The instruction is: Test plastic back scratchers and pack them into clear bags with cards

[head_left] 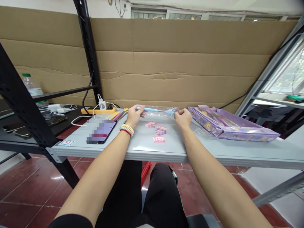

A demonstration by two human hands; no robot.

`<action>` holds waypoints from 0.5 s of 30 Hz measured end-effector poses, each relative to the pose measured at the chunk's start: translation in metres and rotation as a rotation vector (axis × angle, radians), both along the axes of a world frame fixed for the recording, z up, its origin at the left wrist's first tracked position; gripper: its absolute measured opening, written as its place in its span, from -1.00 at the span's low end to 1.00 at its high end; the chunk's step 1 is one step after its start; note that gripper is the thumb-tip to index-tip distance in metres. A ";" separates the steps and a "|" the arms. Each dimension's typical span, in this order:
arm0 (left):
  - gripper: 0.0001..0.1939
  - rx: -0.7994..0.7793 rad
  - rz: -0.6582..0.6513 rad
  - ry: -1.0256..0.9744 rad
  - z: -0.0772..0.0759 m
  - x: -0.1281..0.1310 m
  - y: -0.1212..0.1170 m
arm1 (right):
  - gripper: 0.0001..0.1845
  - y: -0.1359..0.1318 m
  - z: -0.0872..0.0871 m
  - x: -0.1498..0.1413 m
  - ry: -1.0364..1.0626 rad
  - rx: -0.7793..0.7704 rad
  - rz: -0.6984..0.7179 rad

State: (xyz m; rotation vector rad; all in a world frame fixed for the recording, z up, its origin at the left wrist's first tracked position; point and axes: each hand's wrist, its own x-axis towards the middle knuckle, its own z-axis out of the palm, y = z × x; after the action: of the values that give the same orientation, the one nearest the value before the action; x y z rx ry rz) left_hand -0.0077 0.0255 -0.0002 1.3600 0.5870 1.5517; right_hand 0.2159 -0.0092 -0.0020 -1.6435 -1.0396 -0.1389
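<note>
While fingers of left hand [134, 117] grip blue stick [151, 109], those of right hand [183, 118] pinching clear wrapper [158, 107], I need light, level tension.

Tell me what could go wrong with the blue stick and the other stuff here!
The blue stick might bend if the left hand and right hand pull or push too hard on the clear bag around it. The little pink cards lie loose between the arms, so a bump could scatter them. The phone lies beside the left arm, which might knock it.
</note>
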 end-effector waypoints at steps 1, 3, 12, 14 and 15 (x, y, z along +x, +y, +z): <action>-0.67 0.002 -0.004 -0.002 0.000 0.000 0.000 | -0.81 -0.001 0.001 0.000 0.010 0.008 -0.006; -0.68 0.006 -0.002 -0.002 0.000 -0.001 -0.001 | -0.79 -0.002 0.002 0.001 0.032 0.026 -0.024; -0.72 -0.015 0.080 -0.040 0.000 -0.005 0.004 | -0.76 0.002 0.001 0.020 0.191 0.111 -0.085; -0.72 -0.023 0.089 -0.047 0.000 -0.006 0.006 | -0.74 0.005 0.000 0.024 0.232 0.130 -0.085; -0.72 -0.026 0.089 -0.047 0.000 -0.006 0.007 | -0.74 0.007 -0.001 0.026 0.246 0.141 -0.076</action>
State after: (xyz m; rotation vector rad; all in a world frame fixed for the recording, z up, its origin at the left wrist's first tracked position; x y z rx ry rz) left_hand -0.0134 0.0321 -0.0006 1.2895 0.6440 1.6380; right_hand 0.2421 -0.0025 -0.0035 -1.5284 -0.7643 -0.0569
